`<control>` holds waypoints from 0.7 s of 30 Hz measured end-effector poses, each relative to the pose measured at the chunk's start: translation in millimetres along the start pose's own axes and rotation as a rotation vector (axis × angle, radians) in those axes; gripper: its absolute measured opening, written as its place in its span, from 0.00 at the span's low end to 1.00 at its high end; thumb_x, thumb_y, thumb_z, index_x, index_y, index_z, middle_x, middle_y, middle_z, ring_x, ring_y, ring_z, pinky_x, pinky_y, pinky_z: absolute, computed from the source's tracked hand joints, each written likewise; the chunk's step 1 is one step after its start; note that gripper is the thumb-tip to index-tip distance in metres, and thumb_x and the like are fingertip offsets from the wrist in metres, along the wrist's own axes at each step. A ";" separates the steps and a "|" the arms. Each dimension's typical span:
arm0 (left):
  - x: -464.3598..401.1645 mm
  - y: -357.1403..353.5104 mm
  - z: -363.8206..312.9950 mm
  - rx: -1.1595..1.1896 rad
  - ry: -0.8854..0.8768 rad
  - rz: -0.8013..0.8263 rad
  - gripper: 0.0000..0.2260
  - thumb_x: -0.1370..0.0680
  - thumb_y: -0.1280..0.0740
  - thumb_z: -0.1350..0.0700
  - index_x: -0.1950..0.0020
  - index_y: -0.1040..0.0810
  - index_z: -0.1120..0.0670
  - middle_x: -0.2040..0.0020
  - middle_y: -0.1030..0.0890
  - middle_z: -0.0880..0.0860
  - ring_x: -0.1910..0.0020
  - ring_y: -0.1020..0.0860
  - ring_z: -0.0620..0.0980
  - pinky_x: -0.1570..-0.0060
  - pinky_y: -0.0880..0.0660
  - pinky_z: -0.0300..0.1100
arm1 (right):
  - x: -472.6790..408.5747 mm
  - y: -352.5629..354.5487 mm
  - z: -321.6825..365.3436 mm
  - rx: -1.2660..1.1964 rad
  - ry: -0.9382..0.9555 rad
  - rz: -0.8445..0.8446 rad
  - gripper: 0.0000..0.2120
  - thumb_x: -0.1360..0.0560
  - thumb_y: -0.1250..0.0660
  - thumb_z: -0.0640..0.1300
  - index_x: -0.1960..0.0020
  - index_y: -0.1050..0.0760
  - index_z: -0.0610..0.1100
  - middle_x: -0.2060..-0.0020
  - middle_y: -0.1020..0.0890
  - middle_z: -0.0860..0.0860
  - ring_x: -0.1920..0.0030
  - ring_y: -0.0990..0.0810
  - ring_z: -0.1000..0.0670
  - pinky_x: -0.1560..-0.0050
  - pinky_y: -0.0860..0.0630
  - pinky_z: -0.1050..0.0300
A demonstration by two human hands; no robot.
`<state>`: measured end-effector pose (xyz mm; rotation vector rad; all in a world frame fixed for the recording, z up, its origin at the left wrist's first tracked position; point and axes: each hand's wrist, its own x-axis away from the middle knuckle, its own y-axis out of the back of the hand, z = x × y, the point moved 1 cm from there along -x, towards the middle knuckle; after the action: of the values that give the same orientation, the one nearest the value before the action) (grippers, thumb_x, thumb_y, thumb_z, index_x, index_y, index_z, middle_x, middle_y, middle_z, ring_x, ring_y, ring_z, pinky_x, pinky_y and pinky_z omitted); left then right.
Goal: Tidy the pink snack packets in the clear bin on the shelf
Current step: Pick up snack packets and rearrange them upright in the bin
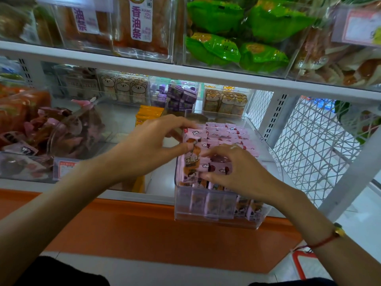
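So rows can be squared, pink snack packets (208,149) in the clear bin (214,217) are pinched by left hand (148,149) and right hand (235,170).

clear bin (214,215): glossy clear plastic | pink snack packets (224,133): smooth printed film | shelf (144,69): white painted metal

A snack shop's display aisle was the setting. White metal shelves (144,67) with slotted uprights carried rows of clear plastic bins (177,195) stocked with wrapped goods: green snack bags (237,48), orange fried-dough packs with purple Chinese lettering (142,21), small purple boxes (181,98) and bear-printed packets (125,89). A printed price tag (64,166) fronted one bin, and a white wire mesh panel (309,145) closed the shelf end above an orange base (144,230).
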<state>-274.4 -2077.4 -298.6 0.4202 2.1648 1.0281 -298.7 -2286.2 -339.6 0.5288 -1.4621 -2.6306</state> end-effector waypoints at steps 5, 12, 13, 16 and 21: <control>0.4 -12.1 7.8 -0.175 -0.048 0.019 0.17 0.26 0.32 0.46 0.37 0.24 0.46 0.40 0.26 0.43 0.45 0.32 0.35 0.47 0.36 0.29 | 0.2 -1.0 -3.8 0.211 0.026 0.014 0.18 0.26 0.32 0.50 0.37 0.27 0.54 0.38 0.27 0.56 0.39 0.32 0.55 0.44 0.30 0.53; 1.7 -44.5 17.5 -0.367 0.039 0.006 0.30 0.31 0.27 0.45 0.30 0.31 0.45 0.26 0.38 0.46 0.28 0.43 0.47 0.30 0.39 0.48 | -0.9 -4.0 -4.6 0.231 0.063 -0.015 0.18 0.25 0.32 0.50 0.36 0.27 0.53 0.38 0.26 0.56 0.39 0.32 0.55 0.48 0.33 0.58; 3.2 -46.6 17.6 -0.344 0.034 -0.025 0.35 0.31 0.26 0.45 0.27 0.37 0.45 0.26 0.39 0.46 0.28 0.41 0.48 0.31 0.37 0.48 | -0.9 -4.6 -4.4 0.236 0.069 -0.037 0.18 0.25 0.32 0.50 0.36 0.27 0.53 0.38 0.26 0.55 0.39 0.32 0.55 0.47 0.33 0.58; 8.3 -47.5 18.2 -0.145 0.121 -0.104 0.38 0.30 0.28 0.43 0.25 0.43 0.44 0.29 0.37 0.45 0.36 0.32 0.44 0.39 0.28 0.46 | -1.6 -9.9 0.6 0.193 0.098 -0.134 0.19 0.26 0.32 0.53 0.36 0.27 0.54 0.38 0.25 0.56 0.38 0.31 0.56 0.41 0.32 0.57; 13.9 -45.9 23.8 0.118 0.299 -0.110 0.24 0.24 0.33 0.49 0.28 0.34 0.47 0.36 0.25 0.44 0.53 0.26 0.34 0.47 0.24 0.41 | -11.0 -23.5 11.6 0.198 0.129 -0.130 0.16 0.26 0.31 0.53 0.39 0.24 0.55 0.46 0.22 0.55 0.44 0.28 0.54 0.52 0.31 0.59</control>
<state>-267.1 -2085.8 -351.0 0.2078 2.4932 0.9539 -290.2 -2261.5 -350.8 0.8226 -1.7107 -2.5027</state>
